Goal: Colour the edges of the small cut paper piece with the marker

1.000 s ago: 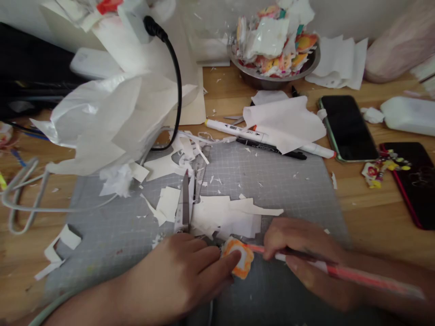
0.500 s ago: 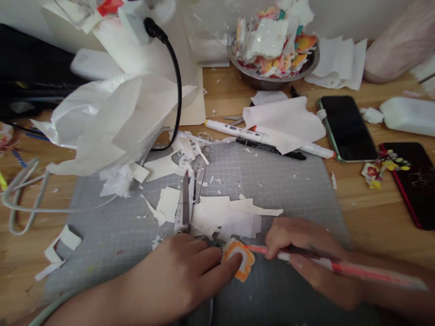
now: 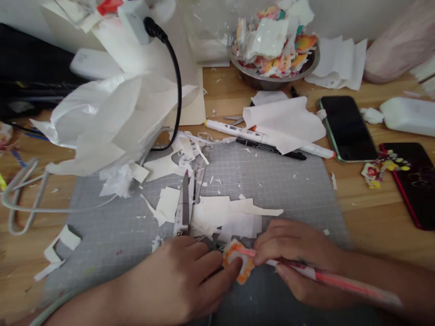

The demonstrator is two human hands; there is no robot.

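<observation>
A small white paper piece with an orange border (image 3: 247, 271) lies on the grey cutting mat (image 3: 272, 181). The index finger of my left hand (image 3: 190, 276) presses on its middle; the other fingers are curled, and whether they hold anything is hidden. My right hand (image 3: 299, 260) grips a slim pen with a red-orange barrel (image 3: 343, 281), its tip on the orange border. Just beyond my left hand are open scissors (image 3: 185, 203), beside white paper offcuts (image 3: 210, 212).
A metal bowl (image 3: 268, 82) heaped with coloured paper pieces stands at the back. Markers (image 3: 231, 129), two phones (image 3: 349, 128) and white tissue (image 3: 285, 122) lie to the right. Crumpled paper (image 3: 102, 117), a black cable (image 3: 178, 86) and a pale cord (image 3: 41, 190) are at left.
My right hand and the pen have moved left, bringing the tip from the paper's right edge onto its upper border. The paper piece has turned slightly under my left finger.
</observation>
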